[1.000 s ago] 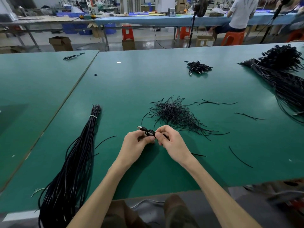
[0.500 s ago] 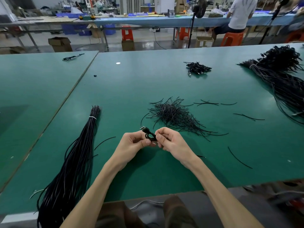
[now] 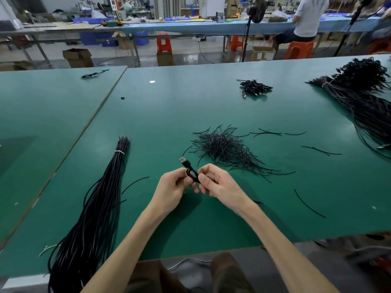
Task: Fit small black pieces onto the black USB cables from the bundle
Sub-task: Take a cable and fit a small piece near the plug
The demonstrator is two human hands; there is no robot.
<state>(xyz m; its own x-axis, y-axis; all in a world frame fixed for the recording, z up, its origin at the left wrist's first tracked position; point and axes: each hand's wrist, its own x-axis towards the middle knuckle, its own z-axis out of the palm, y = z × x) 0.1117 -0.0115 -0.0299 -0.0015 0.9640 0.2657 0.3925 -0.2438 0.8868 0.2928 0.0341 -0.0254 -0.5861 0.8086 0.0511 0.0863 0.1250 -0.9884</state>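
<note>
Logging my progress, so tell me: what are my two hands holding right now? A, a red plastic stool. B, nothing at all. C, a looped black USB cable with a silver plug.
C: the left hand and the right hand pinch the looped black USB cable, silver plug uppermost.

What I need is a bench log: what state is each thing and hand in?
USB cable: looped, plug sticking up, held between both hands.
Left hand: pinches the loop.
Right hand: pinches the loop.
Long cable bundle: tied with a white band, lying flat.
Thin black strands: loose heap, a few scattered.
</note>
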